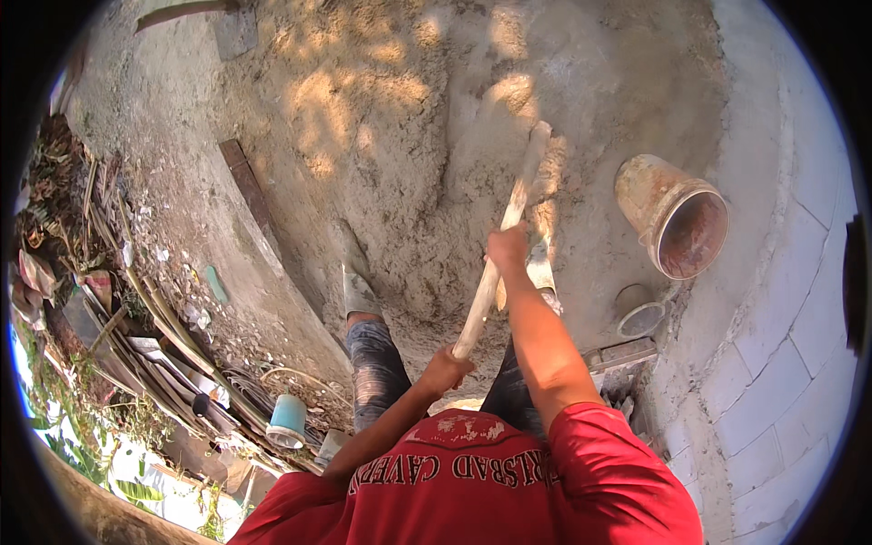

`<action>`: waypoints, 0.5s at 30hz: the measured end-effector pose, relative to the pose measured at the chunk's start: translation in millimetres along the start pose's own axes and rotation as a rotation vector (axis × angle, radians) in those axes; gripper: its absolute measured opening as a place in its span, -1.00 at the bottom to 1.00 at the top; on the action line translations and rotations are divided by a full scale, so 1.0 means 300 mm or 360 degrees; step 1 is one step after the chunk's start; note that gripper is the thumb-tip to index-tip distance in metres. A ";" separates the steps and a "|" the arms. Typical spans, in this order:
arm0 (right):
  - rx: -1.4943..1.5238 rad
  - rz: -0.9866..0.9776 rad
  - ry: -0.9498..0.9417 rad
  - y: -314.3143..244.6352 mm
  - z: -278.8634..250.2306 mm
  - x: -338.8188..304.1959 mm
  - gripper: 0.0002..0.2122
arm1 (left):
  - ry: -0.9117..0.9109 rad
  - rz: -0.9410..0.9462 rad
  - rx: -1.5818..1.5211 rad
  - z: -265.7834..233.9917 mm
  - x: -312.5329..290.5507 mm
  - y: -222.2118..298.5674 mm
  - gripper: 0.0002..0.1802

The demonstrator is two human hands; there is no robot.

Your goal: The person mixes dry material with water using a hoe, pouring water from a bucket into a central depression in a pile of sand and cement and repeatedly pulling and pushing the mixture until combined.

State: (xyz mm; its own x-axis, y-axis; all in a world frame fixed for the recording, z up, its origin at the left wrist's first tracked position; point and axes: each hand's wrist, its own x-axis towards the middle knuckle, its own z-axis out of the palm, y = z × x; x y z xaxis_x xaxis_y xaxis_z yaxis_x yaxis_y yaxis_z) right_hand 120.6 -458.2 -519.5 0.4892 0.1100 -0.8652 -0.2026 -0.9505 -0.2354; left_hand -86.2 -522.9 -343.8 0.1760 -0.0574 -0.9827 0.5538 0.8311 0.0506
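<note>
A long pale wooden tool handle (481, 304) runs slantwise from in front of my body out over wet grey mortar (409, 182). My left hand (445, 371) is wrapped round its near end. Farther up, my right hand (507, 247) grips the same handle with the arm stretched forward. I cannot make out the tool's head at the far end. My legs stand apart, with a mortar-smeared boot (359, 286) on the left and another boot (542, 268) on the right, partly hidden by my right arm and the handle.
At the right, a stained bucket (631, 195) lies tipped beside a smaller bucket (636, 298) and a pale block wall (772, 386). A narrow board (245, 182) borders the mortar at the left. Beyond are scrap wood (168, 322) and a light-blue container (289, 416).
</note>
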 end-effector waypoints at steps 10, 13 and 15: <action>0.0521 0.0672 -0.0114 0.734 0.503 -0.818 -0.68 | 0.0123 -0.0389 0.0947 -0.403 -0.702 -0.439 -0.61; 0.1034 0.0693 -0.0349 0.594 0.272 -0.722 -0.75 | -0.0136 -0.0112 0.0654 -0.321 -0.567 -0.515 -0.60; 0.1060 0.0525 -0.0145 0.455 0.061 -0.516 -0.80 | -0.0412 0.0264 0.0267 -0.201 -0.381 -0.514 -0.59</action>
State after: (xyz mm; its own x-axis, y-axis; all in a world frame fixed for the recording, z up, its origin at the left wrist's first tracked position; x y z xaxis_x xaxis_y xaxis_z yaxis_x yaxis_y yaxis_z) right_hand 1.7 -599.6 -425.9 0.2479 -0.0990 -0.9637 -0.8115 -0.5645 -0.1508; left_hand -240.9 -611.2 -250.0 0.4633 -0.0855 -0.8821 0.6226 0.7397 0.2554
